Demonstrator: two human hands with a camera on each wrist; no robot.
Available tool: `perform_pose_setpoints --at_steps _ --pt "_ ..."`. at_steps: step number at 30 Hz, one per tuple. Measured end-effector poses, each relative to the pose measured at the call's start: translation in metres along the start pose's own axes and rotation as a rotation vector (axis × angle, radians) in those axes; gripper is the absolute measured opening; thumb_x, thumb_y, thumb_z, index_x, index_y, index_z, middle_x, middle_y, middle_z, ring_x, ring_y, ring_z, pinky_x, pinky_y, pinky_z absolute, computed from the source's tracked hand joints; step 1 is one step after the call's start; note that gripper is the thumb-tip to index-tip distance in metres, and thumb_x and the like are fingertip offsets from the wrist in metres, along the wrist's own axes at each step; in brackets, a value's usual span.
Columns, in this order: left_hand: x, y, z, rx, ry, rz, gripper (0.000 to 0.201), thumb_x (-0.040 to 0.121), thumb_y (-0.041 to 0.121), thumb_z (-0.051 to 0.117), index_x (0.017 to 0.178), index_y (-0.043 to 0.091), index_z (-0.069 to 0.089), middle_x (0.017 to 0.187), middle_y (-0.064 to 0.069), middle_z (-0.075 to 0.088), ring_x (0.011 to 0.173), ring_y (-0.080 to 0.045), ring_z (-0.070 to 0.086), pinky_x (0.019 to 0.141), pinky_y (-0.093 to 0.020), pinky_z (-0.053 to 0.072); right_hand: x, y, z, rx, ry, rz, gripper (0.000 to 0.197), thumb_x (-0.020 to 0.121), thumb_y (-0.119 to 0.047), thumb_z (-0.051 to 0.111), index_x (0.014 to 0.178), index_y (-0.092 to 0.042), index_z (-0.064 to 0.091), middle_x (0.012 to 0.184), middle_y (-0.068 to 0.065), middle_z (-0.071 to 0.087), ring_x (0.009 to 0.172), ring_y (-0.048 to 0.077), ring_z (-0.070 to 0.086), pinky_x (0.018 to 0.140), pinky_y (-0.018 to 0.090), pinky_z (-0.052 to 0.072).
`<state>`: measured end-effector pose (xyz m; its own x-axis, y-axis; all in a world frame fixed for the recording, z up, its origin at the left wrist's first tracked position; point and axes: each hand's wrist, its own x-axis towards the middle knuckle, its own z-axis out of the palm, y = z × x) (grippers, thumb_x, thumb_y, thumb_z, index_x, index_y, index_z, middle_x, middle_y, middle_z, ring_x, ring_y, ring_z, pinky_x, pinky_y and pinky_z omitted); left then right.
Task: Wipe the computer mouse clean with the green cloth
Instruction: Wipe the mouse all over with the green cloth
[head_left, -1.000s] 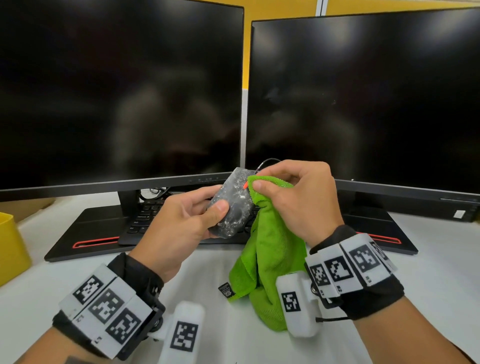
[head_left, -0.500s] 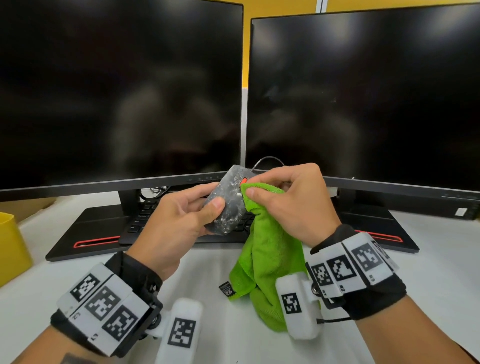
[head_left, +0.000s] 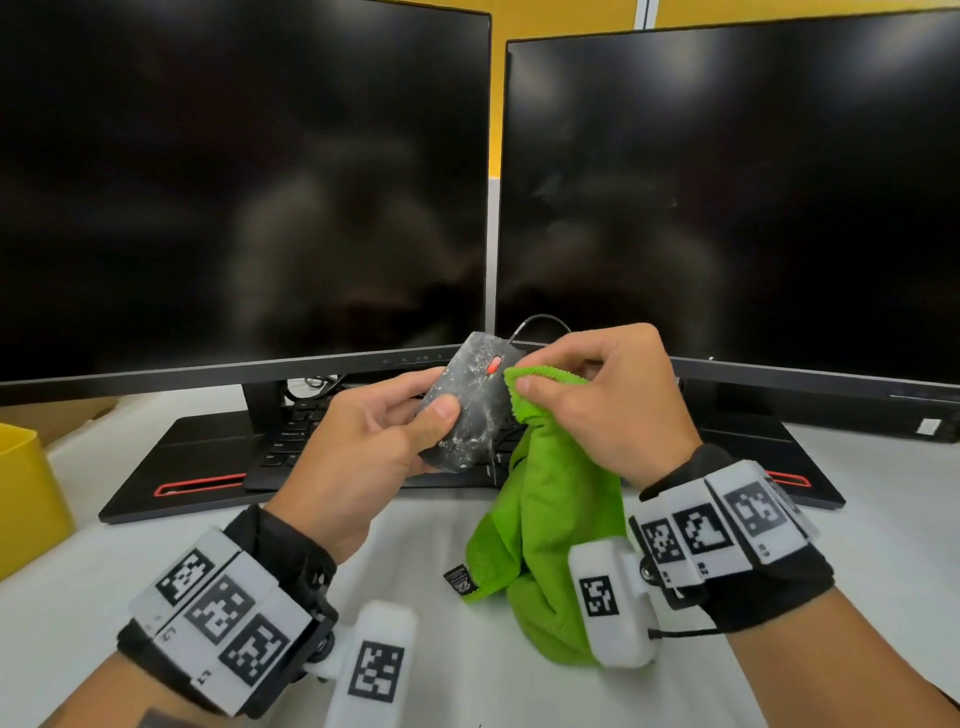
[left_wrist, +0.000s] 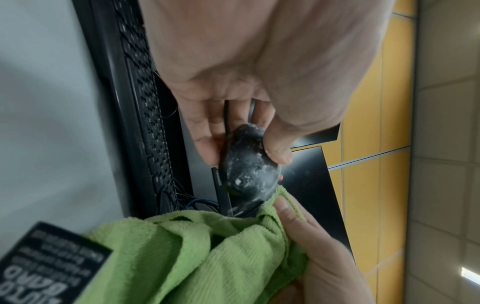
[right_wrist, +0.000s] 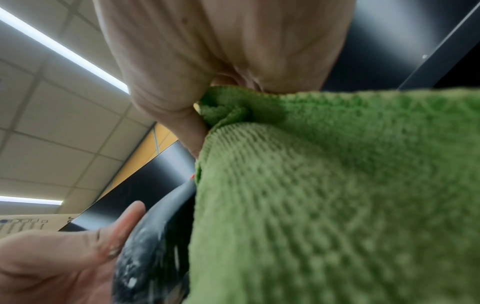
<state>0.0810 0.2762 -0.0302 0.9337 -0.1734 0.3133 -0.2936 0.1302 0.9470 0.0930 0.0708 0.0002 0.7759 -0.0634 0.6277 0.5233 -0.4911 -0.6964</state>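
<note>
A black wired computer mouse (head_left: 475, 402) with a red scroll wheel and white dusty smears is held up in front of the monitors. My left hand (head_left: 374, 436) grips it from the left, thumb on top. My right hand (head_left: 587, 395) pinches the top of the green cloth (head_left: 550, 519) and holds it against the mouse's right side; the rest of the cloth hangs down to the desk. In the left wrist view the mouse (left_wrist: 248, 166) sits between the fingers, with the cloth (left_wrist: 207, 251) below it. The right wrist view is filled by the cloth (right_wrist: 337, 205), the mouse (right_wrist: 153, 246) at its left.
Two dark monitors (head_left: 234, 182) stand side by side right behind the hands. A black keyboard (head_left: 296, 431) lies under them between their bases. A yellow box (head_left: 26, 493) sits at the left edge of the white desk (head_left: 883, 545).
Both hands have lifted the mouse and cloth slightly. The cloth has slid to the right off the mouse's front, so the red scroll wheel is now uncovered.
</note>
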Motion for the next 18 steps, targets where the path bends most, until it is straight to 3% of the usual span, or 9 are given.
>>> perform_pose_setpoints --at_steps 3,8,13,16,18 --pt "0.000 -0.003 0.002 0.026 -0.012 0.010 0.030 0.101 0.008 0.061 0.129 0.014 0.072 0.112 -0.008 0.082 0.094 -0.017 0.078 0.072 -0.027 0.064 -0.004 -0.005 0.004 -0.005 -0.004 -0.048 0.009 0.076 -0.018 0.089 0.077 -0.025 0.084 0.074 -0.010 0.077 0.072 0.007 0.072 0.075 0.035 0.062" --pt "0.000 0.000 0.000 0.008 0.002 0.004 0.029 0.101 0.006 0.061 0.125 0.015 0.073 0.106 -0.005 0.083 0.085 -0.010 0.078 0.064 -0.019 0.058 -0.004 -0.003 0.008 -0.032 -0.068 -0.053 0.006 0.074 -0.025 0.087 0.080 -0.026 0.085 0.073 -0.010 0.076 0.069 0.006 0.069 0.068 0.029 0.055" --pt "0.000 -0.002 0.002 0.017 -0.012 -0.010 0.031 0.102 0.009 0.060 0.131 0.013 0.071 0.115 -0.009 0.081 0.103 -0.023 0.077 0.085 -0.034 0.065 -0.003 -0.002 0.002 -0.046 -0.008 -0.077 0.009 0.076 -0.018 0.088 0.080 -0.025 0.085 0.078 -0.009 0.074 0.071 0.005 0.066 0.070 0.030 0.053" --pt "0.000 -0.001 0.003 0.019 -0.004 -0.013 0.031 0.101 0.008 0.061 0.130 0.013 0.072 0.112 -0.009 0.082 0.092 -0.015 0.078 0.069 -0.024 0.063 -0.010 -0.009 0.014 -0.052 -0.071 -0.152 0.009 0.074 -0.021 0.088 0.082 -0.026 0.085 0.074 -0.012 0.067 0.069 0.003 0.062 0.067 0.022 0.048" --pt "0.001 0.000 -0.001 0.009 0.016 -0.019 0.031 0.102 0.009 0.061 0.130 0.014 0.072 0.112 -0.009 0.082 0.092 -0.013 0.078 0.068 -0.022 0.061 -0.011 -0.009 0.014 -0.075 -0.126 -0.141 0.010 0.075 -0.020 0.090 0.081 -0.026 0.085 0.073 -0.012 0.067 0.067 0.003 0.061 0.065 0.017 0.044"
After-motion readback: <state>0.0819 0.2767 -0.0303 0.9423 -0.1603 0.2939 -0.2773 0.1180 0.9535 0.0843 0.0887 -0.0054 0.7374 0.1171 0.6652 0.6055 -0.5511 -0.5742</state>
